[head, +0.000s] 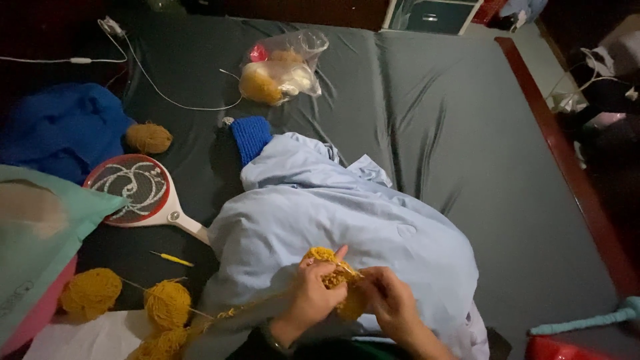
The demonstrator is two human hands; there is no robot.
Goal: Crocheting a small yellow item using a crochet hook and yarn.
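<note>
From the head camera, both hands meet low in the middle, over a pale blue quilt [347, 220] that lies on the dark bed [467, 133]. The left hand [313, 297] is curled shut on the mustard knitting [333, 270], one finger pointing up past its top edge. The right hand [393, 303] is also closed, pinching the same piece from the other side; what it grips besides the yarn cannot be told. A strand runs from the knitting down left to three yarn balls [167, 303] near the bed's edge, with a yellow hook [172, 259] just above them.

A clear plastic bag [283, 67] sits at the far side, holding a mustard ball, something whitish and something red. Nearby lie another yarn ball [149, 138], a blue knit piece [251, 137] and a racket-shaped zapper [137, 190].
</note>
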